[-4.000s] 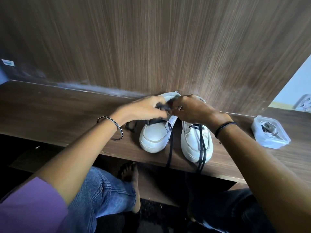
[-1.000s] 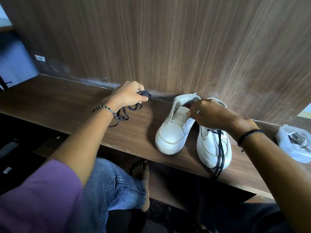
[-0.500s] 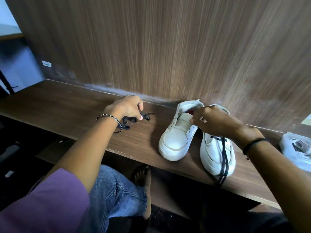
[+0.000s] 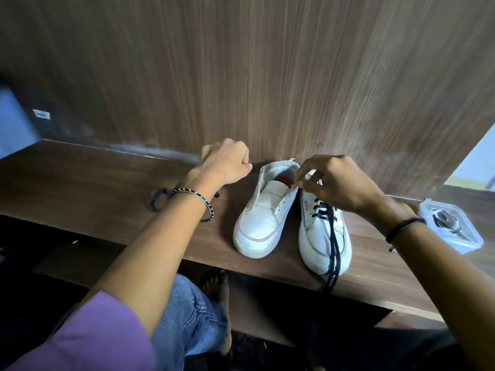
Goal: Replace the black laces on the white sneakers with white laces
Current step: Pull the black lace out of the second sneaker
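Two white sneakers stand side by side on the wooden shelf (image 4: 107,188), toes toward me. The left sneaker (image 4: 258,223) has bare eyelets and no lace. The right sneaker (image 4: 320,245) still carries a black lace (image 4: 333,253), whose ends hang over the shelf's front edge. My right hand (image 4: 337,183) is over the laced sneaker's opening, with fingertips pinched at its top edge beside the other shoe. My left hand (image 4: 227,164) hovers left of the sneakers, fingers curled, with nothing in it. A loose black lace (image 4: 158,199) lies on the shelf, partly hidden by my left forearm.
A clear plastic box (image 4: 452,226) with coiled laces inside sits at the shelf's right end. A wood-grain wall rises directly behind the sneakers. My knees and a bare foot show below the shelf's front edge.
My left hand carried the pulled-out black lace to the left, dropped it on the shelf and came back toward the sneakers. My right hand shifted from the unlaced sneaker to the laced one.
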Action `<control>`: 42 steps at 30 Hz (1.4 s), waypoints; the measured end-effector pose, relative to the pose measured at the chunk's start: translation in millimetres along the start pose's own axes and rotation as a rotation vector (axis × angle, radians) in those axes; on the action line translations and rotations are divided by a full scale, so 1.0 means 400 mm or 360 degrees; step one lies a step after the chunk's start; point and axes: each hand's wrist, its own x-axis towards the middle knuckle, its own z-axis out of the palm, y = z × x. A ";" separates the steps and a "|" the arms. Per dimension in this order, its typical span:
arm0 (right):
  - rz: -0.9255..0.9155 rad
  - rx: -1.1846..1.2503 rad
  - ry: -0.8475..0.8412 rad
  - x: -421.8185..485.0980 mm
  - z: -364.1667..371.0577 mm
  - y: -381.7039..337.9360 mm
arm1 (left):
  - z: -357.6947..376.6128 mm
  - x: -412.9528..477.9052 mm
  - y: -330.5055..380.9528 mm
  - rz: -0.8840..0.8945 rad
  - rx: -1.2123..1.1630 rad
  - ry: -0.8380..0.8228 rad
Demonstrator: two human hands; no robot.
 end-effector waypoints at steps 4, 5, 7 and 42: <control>0.0133 -0.0049 0.0090 -0.023 -0.020 0.032 | 0.001 -0.012 0.111 0.0130 0.0085 0.0137; 0.0182 -0.0054 0.0109 -0.030 -0.024 0.043 | 0.004 -0.014 0.130 0.0162 0.0082 0.0148; 0.0346 -0.0035 0.0123 -0.047 -0.037 0.066 | 0.016 -0.013 0.163 0.0252 0.0057 0.0156; 0.1197 0.0690 0.0004 -0.065 -0.016 0.080 | 0.119 0.037 0.224 0.0526 -0.0744 -0.0577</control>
